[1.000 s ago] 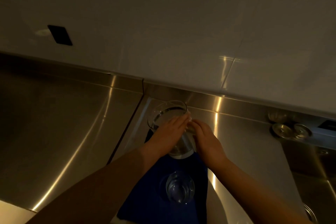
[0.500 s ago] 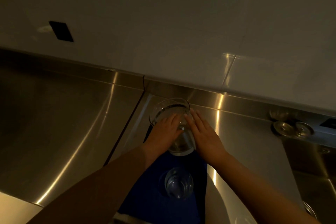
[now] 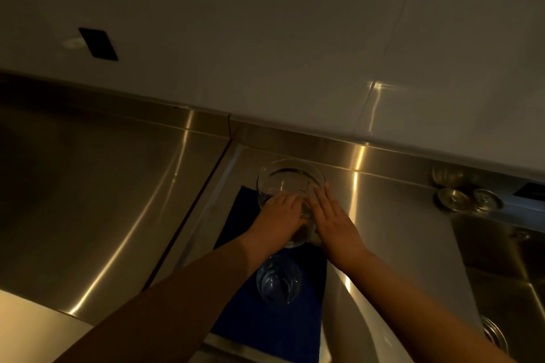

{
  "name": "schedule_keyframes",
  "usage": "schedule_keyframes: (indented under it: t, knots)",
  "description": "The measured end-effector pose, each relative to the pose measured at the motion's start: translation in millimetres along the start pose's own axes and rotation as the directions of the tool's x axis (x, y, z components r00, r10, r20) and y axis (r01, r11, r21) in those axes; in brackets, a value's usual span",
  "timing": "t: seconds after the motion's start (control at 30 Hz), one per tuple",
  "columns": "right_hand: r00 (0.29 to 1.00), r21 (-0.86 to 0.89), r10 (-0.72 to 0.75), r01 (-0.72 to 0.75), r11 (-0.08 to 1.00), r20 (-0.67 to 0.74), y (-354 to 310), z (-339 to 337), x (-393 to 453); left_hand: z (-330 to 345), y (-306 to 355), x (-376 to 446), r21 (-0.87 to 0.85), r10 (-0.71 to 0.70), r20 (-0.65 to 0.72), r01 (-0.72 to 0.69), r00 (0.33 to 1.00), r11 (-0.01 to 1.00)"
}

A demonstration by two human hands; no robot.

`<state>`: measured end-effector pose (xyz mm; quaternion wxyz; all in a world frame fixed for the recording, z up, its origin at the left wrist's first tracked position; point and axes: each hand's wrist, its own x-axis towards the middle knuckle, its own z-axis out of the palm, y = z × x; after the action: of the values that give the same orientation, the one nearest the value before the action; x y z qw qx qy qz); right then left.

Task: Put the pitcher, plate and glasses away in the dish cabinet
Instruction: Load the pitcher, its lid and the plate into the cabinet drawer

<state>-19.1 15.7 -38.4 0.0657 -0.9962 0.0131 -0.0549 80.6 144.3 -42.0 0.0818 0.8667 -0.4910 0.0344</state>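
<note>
Glass is all that can be seen of the task's things: one pitcher [image 3: 290, 183] and one glass [image 3: 278, 281], both standing on one dark blue mat [image 3: 265, 330] laid on the steel tabletop [image 3: 103, 200]. The pitcher stands at the far end of the mat, close to the raised back edge; the glass stands nearer, just behind the wrists. No plate, no second glass and no dish cabinet are shown, so nothing can be judged as put away; the work is taken to be at its start, with the pitcher being taken up first.

Two hands are counted. The left hand [image 3: 280, 215] is laid against the pitcher's near left wall, fingers curved about it, in what looks like a hold. The right hand [image 3: 333, 221] is pressed flat against the right wall with fingers straight, so no closed grip is formed there. Two round metal fittings [image 3: 469, 200] lie far right, beside a sink [image 3: 507, 274].
</note>
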Motion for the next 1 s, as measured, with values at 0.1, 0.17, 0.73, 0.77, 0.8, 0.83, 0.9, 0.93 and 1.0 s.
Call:
schedule_keyframes:
  t: [0.1,0.17,0.73,0.77,0.8,0.83,0.9,0.93,1.0]
  knots:
    - [0.998,0.028,0.021,-0.02,0.999,-0.054,2,3,-6,2,7,-2,0.061,-0.021,0.012,0.021,1.0,0.998]
    - [0.998,0.006,0.013,-0.013,1.0,-0.056,3,6,-6,-1,10,-3,0.074,-0.041,0.01,0.04,0.999,0.996]
    - [0.983,-0.071,-0.162,0.156,0.985,-0.09,-12,-1,3,14,37,-89,-0.045,-0.097,0.045,0.099,0.994,0.994]
    - [0.983,-0.078,-0.159,0.152,0.985,-0.095,-11,-1,3,18,38,-94,-0.051,-0.092,0.083,0.096,0.992,0.994]
    - [0.982,-0.081,-0.159,0.151,0.985,-0.105,-11,0,3,21,40,-98,-0.052,-0.092,0.114,0.098,0.989,0.994]
    - [0.982,-0.081,-0.156,0.148,0.986,-0.11,-12,0,4,24,41,-102,-0.05,-0.094,0.142,0.102,0.985,0.994]
    - [0.983,-0.072,-0.145,0.137,0.988,-0.112,-13,0,5,30,43,-108,-0.041,-0.103,0.188,0.112,0.977,0.993]
    - [0.985,-0.072,-0.142,0.135,0.988,-0.102,-14,-1,6,32,43,-110,-0.034,-0.11,0.205,0.119,0.973,0.992]
    - [0.988,-0.081,-0.135,0.128,0.988,-0.076,-14,0,7,36,42,-113,-0.01,-0.12,0.219,0.125,0.968,0.992]
